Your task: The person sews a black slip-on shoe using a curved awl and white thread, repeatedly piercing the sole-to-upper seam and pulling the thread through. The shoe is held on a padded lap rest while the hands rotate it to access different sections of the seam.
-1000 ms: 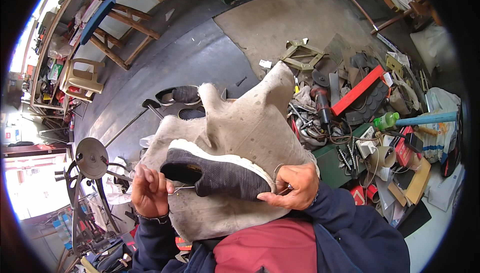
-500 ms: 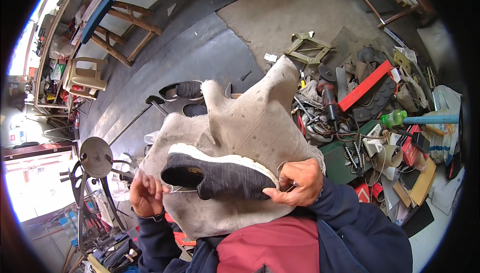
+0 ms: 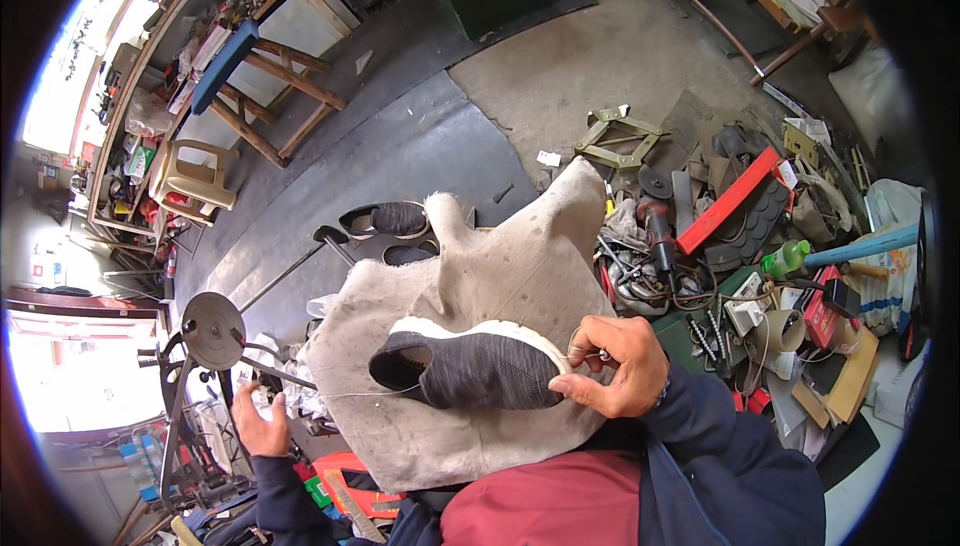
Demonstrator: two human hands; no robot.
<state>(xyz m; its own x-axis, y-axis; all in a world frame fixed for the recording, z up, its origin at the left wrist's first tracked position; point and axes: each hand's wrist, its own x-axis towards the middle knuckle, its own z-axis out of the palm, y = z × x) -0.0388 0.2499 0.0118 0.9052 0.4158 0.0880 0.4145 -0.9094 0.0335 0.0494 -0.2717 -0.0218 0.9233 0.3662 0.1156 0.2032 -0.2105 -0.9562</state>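
A black knit shoe [image 3: 490, 370] with a white sole lies on its side on the stained, pale cloth [image 3: 470, 456] over my lap. My right hand [image 3: 618, 366] is closed at its toe, thumb on the upper. A thin loop of thread stands by those fingers, and a small metallic thing shows between them, too small to name. Another thread [image 3: 365, 394] runs left out from the shoe's opening across the cloth; its far end is hard to see. Off the cloth's left side, my left hand [image 3: 262, 424] has its thumb and fingers apart.
A dark shoe [image 3: 385, 218] and another one partly behind the cloth are on the floor ahead. At left stands a metal machine with a round disc [image 3: 213, 331]. Tools, a red bar [image 3: 728, 201] and a green bottle [image 3: 786, 259] crowd the right. A blue-topped stool [image 3: 225, 66] stands farther off.
My left hand has moved left and down, away from the shoe, and its fingers have spread. The view has shifted; my right hand stays at the toe.
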